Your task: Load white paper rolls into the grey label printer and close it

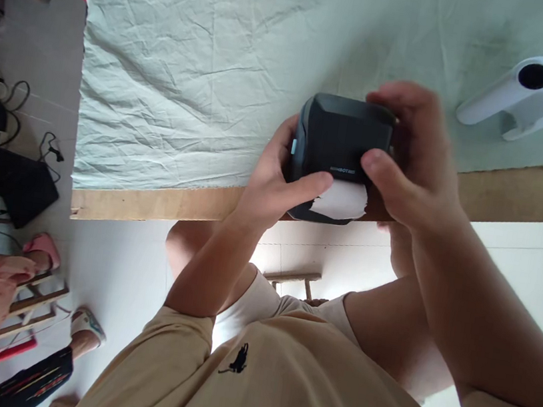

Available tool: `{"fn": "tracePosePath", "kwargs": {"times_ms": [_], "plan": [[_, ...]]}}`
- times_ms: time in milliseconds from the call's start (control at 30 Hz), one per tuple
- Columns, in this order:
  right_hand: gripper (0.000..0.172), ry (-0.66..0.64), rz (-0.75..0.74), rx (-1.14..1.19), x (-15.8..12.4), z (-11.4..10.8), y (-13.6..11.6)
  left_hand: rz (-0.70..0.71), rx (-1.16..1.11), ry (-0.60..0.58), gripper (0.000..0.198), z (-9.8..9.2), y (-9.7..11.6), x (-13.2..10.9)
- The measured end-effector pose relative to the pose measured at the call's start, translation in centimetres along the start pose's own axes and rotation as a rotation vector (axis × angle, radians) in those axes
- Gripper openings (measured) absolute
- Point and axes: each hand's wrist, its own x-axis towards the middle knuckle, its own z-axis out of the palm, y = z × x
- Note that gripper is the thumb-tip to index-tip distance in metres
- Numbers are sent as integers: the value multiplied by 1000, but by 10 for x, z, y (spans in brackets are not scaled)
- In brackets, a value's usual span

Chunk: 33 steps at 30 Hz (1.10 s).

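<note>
A: What do we have at the left?
B: Our left hand (270, 176), its fingers wrapped around the box (346, 136) at nine o'clock, with the left thumb (310, 187) across the front.
A: And the box?
B: Held between both hands, at the six o'clock edge of the worktop (183, 76); we cannot tell whether it rests there. It looks nearly square from here, so we can name no long axis.
A: Where's the paper (340, 201)?
B: Sticking out of the box toward six o'clock, broader from nine to three. It lies at four o'clock from the tip of our left thumb, right beside it, and at seven from our right thumb (382, 168), a little apart. So the left is nearer.
A: And our right hand (418, 163)?
B: Holding the box at three o'clock, thumb on the front, other fingers blurred around its one o'clock corner.
A: Anything farther right?
B: The roll (511, 96), on the worktop, at two o'clock from our right hand, clear of it.
</note>
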Motion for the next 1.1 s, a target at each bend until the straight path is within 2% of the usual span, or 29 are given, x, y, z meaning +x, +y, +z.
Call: {"fn": "tracePosePath", "kwargs": {"times_ms": [100, 167, 433, 600, 800, 1100], "plan": [[63, -18, -47, 86, -3, 2, 7, -53, -52, 52, 53, 4, 4, -2], [62, -20, -90, 130, -3, 3, 11, -68, -52, 37, 46, 4, 3, -1], [63, 24, -123, 91, -5, 9, 19, -83, -16, 21, 35, -1, 0, 3], [61, 26, -82, 71, -5, 6, 15, -54, 1, 13, 38, -1, -1, 3], [64, -54, 37, 147, -3, 0, 4, -63, 2, 10, 38, -2, -4, 3], [66, -62, 52, 115, -5, 1, 1, -54, -50, -3, 41, 1, -1, 2]]}}
